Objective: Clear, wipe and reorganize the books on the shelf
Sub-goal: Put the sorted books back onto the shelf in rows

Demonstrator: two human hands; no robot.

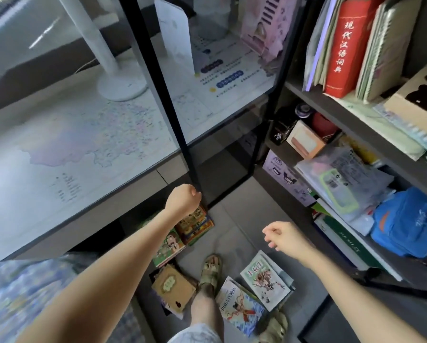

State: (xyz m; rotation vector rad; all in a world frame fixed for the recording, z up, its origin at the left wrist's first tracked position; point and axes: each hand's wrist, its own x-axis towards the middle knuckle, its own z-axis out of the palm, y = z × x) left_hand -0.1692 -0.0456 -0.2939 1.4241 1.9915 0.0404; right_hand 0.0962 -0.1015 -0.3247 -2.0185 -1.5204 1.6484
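Observation:
My left hand [184, 199] grips the black frame edge of the glass cabinet door [182, 134], which stands swung open. My right hand [283, 235] hangs in the air with loosely curled fingers and holds nothing. The dark shelf unit [351, 120] on the right carries a red dictionary [343, 45] and upright notebooks on its upper board. Below lie plastic document bags [343, 177], a blue bag [405, 224] and a purple box [284, 177]. Several books lie on the floor: an illustrated one [267, 278], another [239, 305], a brown one [172, 285] and a stack [195, 226].
A desk [71, 157] with a map under its top stands at the left, with a white lamp base [122, 86] on it. My sandalled feet [210, 271] stand among the floor books. A patterned fabric [21, 300] lies at the lower left.

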